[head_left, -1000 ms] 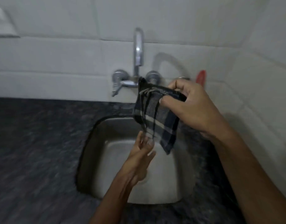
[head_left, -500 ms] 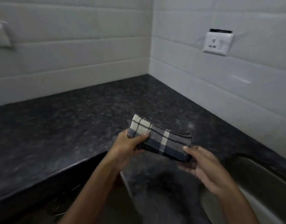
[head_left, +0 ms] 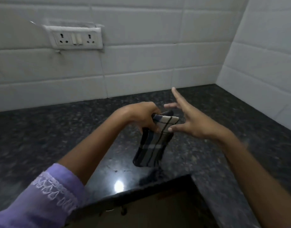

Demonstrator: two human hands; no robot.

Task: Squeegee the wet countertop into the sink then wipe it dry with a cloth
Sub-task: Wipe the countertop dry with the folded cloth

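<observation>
the left hand's fingers (head_left: 149,125) clench the cloth (head_left: 153,145), which hangs long toward 6 o'clock over the tabletop (head_left: 207,145); the right hand (head_left: 189,120) sits spread at 3 o'clock.

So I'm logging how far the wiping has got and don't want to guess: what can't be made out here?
- Sink: outside the head view's frame, so not seen.
- Squeegee: not in view.
- Countertop: wet or dry unclear; dim, blurred, one glare spot.
- Cloth: its top is hidden inside the left hand grip.
- Right hand: open, motion-blurred; contact with the cloth unclear.
</observation>
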